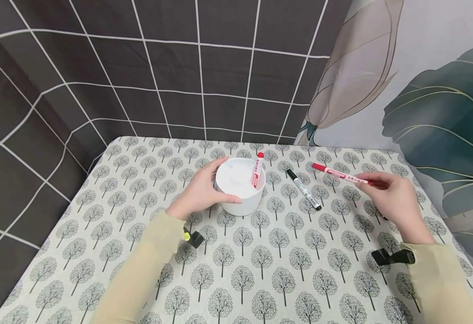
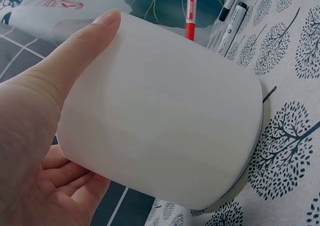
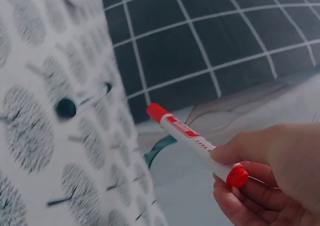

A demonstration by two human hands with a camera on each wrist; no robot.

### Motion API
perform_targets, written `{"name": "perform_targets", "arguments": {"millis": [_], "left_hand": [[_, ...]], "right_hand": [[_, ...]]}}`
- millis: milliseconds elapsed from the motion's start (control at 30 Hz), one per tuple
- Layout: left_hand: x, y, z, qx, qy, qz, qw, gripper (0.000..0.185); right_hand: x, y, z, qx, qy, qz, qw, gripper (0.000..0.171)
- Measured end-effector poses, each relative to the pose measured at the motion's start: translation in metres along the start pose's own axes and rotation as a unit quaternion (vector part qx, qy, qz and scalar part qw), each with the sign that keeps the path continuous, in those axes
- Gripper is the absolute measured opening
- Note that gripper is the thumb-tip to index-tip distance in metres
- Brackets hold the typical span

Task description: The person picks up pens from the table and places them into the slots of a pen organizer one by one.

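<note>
My left hand (image 1: 200, 186) holds a white round container (image 1: 240, 204) by its side, thumb at the near side and fingers round the far left; in the left wrist view the container's wall (image 2: 160, 110) fills the middle. A red-capped marker (image 1: 258, 170) leans inside it against the right of the rim, cap up. Over the right of the table, my right hand (image 1: 398, 198) pinches another red marker (image 3: 187, 136) near its rear end, with the red cap pointing left towards the container. Between the two hands a black marker (image 1: 303, 190) lies on the cloth.
A tablecloth with a tree print (image 1: 232, 256) covers the table. Behind it hangs a dark curtain with white grid lines (image 1: 171, 67), and a leaf-patterned curtain (image 1: 443, 103) hangs at the right. Each wrist wears a small black strap device (image 1: 392, 257).
</note>
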State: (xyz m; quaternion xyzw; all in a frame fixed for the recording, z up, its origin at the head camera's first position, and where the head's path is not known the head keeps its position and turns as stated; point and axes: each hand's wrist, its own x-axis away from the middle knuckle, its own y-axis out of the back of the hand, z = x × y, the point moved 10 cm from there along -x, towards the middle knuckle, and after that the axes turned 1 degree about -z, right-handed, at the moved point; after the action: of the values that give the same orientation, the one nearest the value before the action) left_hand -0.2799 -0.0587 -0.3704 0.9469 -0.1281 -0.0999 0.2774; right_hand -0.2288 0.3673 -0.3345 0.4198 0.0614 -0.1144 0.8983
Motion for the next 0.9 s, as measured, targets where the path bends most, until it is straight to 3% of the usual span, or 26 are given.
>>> {"name": "perform_targets", "arguments": {"millis": [200, 467, 900], "left_hand": [[-0.001, 0.000, 0.000, -0.001, -0.007, 0.001, 1.0000, 0.117], [-0.001, 0.000, 0.002, -0.009, -0.008, 0.000, 0.9999, 0.118], [-0.002, 0.000, -0.002, -0.006, -0.017, 0.004, 0.9998, 0.116]], "right_hand": [[-0.002, 0.006, 0.023, -0.019, 0.009, -0.016, 1.000, 0.029], [-0.005, 0.008, 0.060, -0.088, 0.010, -0.027, 0.996, 0.029], [-0.008, 0.015, 0.129, -0.190, 0.067, -0.048, 0.978, 0.027]]}}
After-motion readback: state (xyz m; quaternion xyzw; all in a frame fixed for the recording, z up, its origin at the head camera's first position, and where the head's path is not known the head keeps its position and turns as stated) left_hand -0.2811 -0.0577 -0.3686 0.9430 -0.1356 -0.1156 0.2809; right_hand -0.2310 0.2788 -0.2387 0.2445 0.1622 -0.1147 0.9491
